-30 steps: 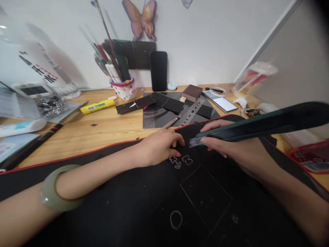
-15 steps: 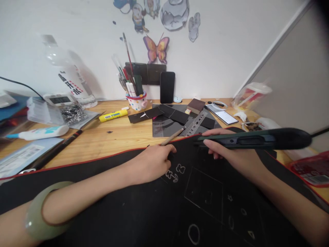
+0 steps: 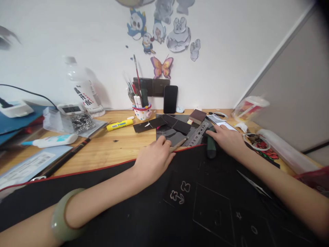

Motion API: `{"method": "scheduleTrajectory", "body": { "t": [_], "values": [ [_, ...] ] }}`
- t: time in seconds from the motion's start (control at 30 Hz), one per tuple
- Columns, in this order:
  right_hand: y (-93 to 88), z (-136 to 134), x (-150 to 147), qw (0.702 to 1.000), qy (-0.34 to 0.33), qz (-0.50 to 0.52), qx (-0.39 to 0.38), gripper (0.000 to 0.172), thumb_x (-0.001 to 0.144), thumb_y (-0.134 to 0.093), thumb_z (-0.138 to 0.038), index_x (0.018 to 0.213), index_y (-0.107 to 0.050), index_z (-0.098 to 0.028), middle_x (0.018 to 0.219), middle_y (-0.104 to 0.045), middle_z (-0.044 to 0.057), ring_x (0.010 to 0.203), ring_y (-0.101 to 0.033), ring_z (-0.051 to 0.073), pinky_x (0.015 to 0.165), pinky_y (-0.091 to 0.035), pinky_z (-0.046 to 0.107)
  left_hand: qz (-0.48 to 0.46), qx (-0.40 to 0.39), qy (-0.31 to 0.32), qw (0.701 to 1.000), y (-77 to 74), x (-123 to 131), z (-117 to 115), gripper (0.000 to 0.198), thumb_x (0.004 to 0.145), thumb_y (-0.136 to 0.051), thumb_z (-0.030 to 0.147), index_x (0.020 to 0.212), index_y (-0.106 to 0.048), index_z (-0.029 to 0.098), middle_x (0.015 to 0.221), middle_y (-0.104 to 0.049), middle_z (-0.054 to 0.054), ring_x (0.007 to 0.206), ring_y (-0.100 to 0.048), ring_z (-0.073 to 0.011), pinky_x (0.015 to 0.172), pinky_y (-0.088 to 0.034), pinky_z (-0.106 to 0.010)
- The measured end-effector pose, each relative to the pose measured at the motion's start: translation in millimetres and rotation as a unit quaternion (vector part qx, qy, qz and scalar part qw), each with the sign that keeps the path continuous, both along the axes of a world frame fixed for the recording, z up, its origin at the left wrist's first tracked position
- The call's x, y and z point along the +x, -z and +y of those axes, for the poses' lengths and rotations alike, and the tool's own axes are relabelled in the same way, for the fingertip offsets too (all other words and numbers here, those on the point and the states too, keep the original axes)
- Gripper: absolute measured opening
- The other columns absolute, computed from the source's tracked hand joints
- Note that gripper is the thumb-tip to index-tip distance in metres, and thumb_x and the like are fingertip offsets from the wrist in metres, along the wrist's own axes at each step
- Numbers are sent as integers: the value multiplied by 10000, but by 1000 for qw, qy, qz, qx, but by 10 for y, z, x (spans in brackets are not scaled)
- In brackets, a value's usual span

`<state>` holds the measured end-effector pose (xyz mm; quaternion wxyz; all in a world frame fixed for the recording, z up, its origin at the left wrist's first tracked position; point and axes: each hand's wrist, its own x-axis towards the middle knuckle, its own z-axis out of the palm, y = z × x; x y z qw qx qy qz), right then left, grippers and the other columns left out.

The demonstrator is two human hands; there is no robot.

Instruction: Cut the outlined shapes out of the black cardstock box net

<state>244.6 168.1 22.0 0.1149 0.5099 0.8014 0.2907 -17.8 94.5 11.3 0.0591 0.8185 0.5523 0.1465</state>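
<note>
My left hand (image 3: 154,159) is closed, its fingers around the near end of a tan pencil-like stick (image 3: 180,143). The stick's far end points at a clear stencil ruler (image 3: 196,134). My right hand (image 3: 228,138) is over the far edge of the black mat (image 3: 115,212), by a phone with a lit screen (image 3: 228,126). Its thumb lies across a dark green utility knife (image 3: 211,148), whose rounded end points toward me; the other fingers are partly hidden. Light outlines of flowers (image 3: 180,193) and a rectangle are drawn on the black surface.
Scissors (image 3: 253,183) lie beneath my right forearm. Behind are black paper strips (image 3: 150,124), a brown block (image 3: 197,116), a pen cup (image 3: 142,112) and an upright phone (image 3: 170,99). A yellow tube (image 3: 119,125), glue bottle (image 3: 55,140) and water bottle (image 3: 83,91) stand left.
My right hand has moved forward, and the utility knife has swung from pointing sideways to lying lengthwise by the ruler. My left hand has shifted onto the stick. The view has tilted up.
</note>
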Motion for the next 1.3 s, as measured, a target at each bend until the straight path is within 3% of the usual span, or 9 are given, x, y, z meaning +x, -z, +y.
{"method": "scheduleTrajectory", "body": {
  "t": [0.33, 0.47, 0.57, 0.6, 0.67, 0.73, 0.8, 1.13, 1.3],
  "values": [
    [-33, 255, 39, 994, 20, 98, -41, 402, 756, -371, 9, 1048, -593, -156, 936, -586, 158, 903, -520, 267, 558, -392, 291, -135, -102, 25, 985, 121, -93, 265, 237, 824, -403, 291, 847, -576, 132, 833, -573, -71, 738, -513, -174, 640, -368, -301],
    [-166, 22, -125, 976, 33, 214, -27, 381, 800, -348, -68, 1126, -541, -111, 993, -596, 177, 939, -534, 269, 637, -439, 349, -241, -174, 45, 954, -11, -74, 137, 291, 865, -322, 335, 913, -521, 128, 784, -574, -38, 631, -487, -110, 557, -397, -235],
    [-295, -343, -346, 950, -17, 298, -91, 369, 881, -277, -206, 1159, -520, -202, 1000, -639, 60, 863, -588, 142, 673, -473, 256, -313, -233, 85, 917, -96, 17, -46, 289, 881, -295, 320, 970, -471, 109, 845, -578, -47, 596, -477, -75, 529, -424, -194],
    [-335, -476, -418, 932, -37, 338, -124, 378, 890, -257, -220, 1176, -503, -221, 1018, -638, 40, 859, -594, 118, 664, -481, 231, -354, -261, 96, 893, -111, 53, -113, 276, 879, -311, 315, 965, -467, 105, 847, -575, -49, 594, -475, -69, 533, -429, -189],
    [-402, -715, -534, 778, -73, 568, -261, 335, 862, -338, -221, 1118, -553, -193, 1074, -619, 66, 933, -579, 149, 676, -491, 252, -447, -325, 108, 826, -119, 127, -241, 244, 867, -367, 312, 931, -474, 102, 819, -568, -45, 586, -473, -63, 539, -428, -186],
    [-450, -894, -597, 669, -57, 679, -297, 274, 830, -418, -231, 1020, -612, -196, 1057, -633, 56, 916, -582, 154, 680, -483, 253, -516, -378, 113, 760, -107, 196, -354, 221, 850, -423, 310, 888, -483, 101, 792, -566, -41, 578, -475, -60, 539, -421, -186],
    [-479, -1011, -614, 625, -28, 721, -297, 245, 806, -475, -267, 978, -633, -193, 969, -667, 48, 842, -595, 145, 671, -473, 247, -536, -401, 119, 734, -83, 260, -450, 213, 845, -440, 308, 869, -488, 101, 791, -576, -43, 578, -482, -59, 543, -417, -186],
    [-496, -1232, -574, 675, -18, 697, -243, 284, 810, -471, -354, 990, -626, -198, 833, -679, 37, 674, -610, 138, 570, -483, 234, -551, -430, 158, 698, -58, 441, -698, 182, 840, -460, 281, 862, -497, 104, 851, -608, -68, 633, -524, -75, 609, -425, -209],
    [-222, -1208, -400, 788, -128, 601, -45, 420, 826, -447, -241, 1244, -408, -249, 876, -650, 36, 699, -602, 144, 663, -490, 287, -640, -469, 123, 595, -166, 569, -822, 214, 841, -457, 313, 871, -492, 104, 856, -621, -102, 616, -539, -76, 618, -436, -208]
  ]
}}
